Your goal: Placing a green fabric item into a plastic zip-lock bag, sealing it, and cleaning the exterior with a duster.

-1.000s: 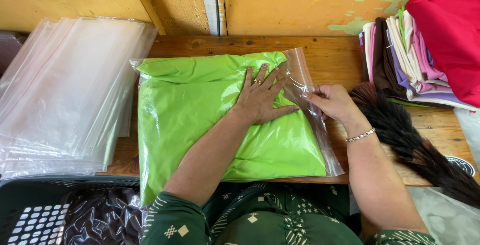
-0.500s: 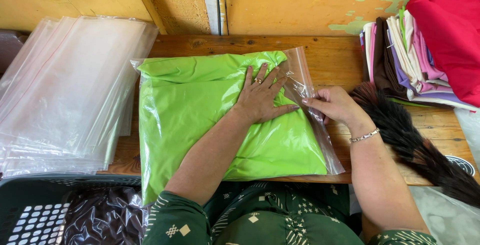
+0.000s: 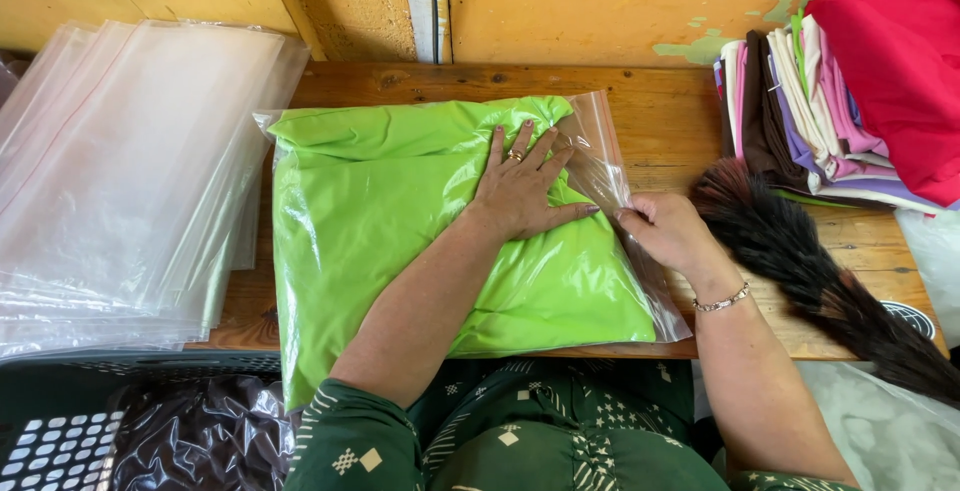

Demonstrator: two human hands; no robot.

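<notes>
A clear plastic zip bag (image 3: pixel 612 166) lies on the wooden table (image 3: pixel 670 116) with a folded bright green cloth (image 3: pixel 380 211) inside it. My left hand (image 3: pixel 522 189), with a ring on one finger, presses flat on the bagged cloth, fingers spread. My right hand (image 3: pixel 668 232) pinches the bag's open right edge about halfway down, just right of the left thumb. The bag's mouth runs along the right side, toward the table's front edge.
A stack of empty clear bags (image 3: pixel 130 171) lies at the left. Folded cloths in several colours (image 3: pixel 830 101) are piled at the back right, with a dark feather brush (image 3: pixel 810 271) in front. A dark green basket (image 3: pixel 70 421) holds a dark bagged item (image 3: pixel 200 431).
My right hand has slid along the bag's open edge toward me, pinching it. My left hand has stayed pressed on the cloth.
</notes>
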